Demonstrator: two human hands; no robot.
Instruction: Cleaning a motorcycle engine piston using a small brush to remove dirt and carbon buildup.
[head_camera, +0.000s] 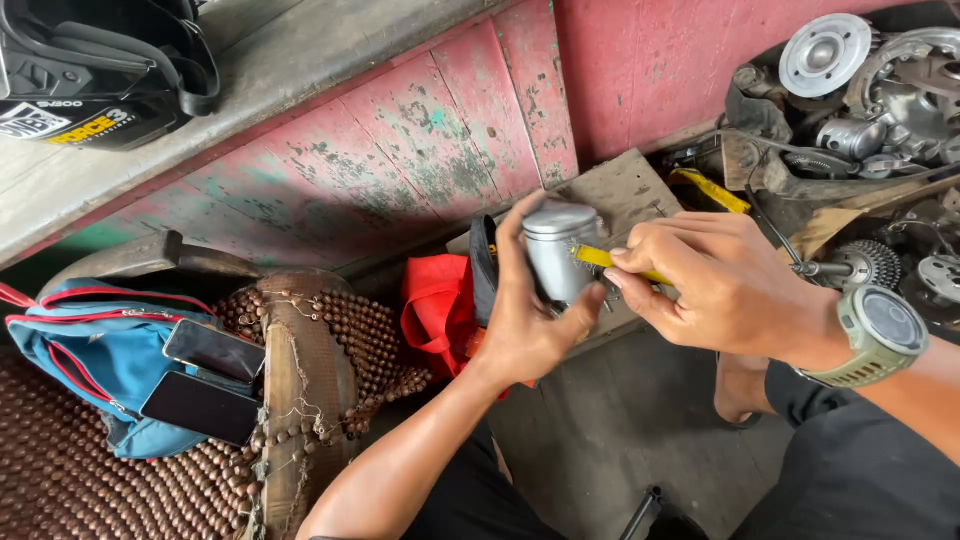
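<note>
The left hand (525, 320) is cupping a piston (556, 250), fingers curled round the far side of its skirt and thumb pressing on the near side, so it is clamped firmly with the crown tipped up and away. The right hand (715, 285), wearing a watch (882, 335), is pinching a yellow tool (610, 260) between thumb and forefinger and pressing its tip against the piston's side, just beside the left thumb.

The piston is looking like solid grey metal: stiff, fairly hefty for its size, smooth and probably oily, so likely slippery. Gripping round the skirt, as now, seems the safest hold; the ring area near the crown looks best left untouched.

Left of the left hand a red bag (435, 310) is lying; beyond the right hand, engine parts (860, 90) are piled.
</note>
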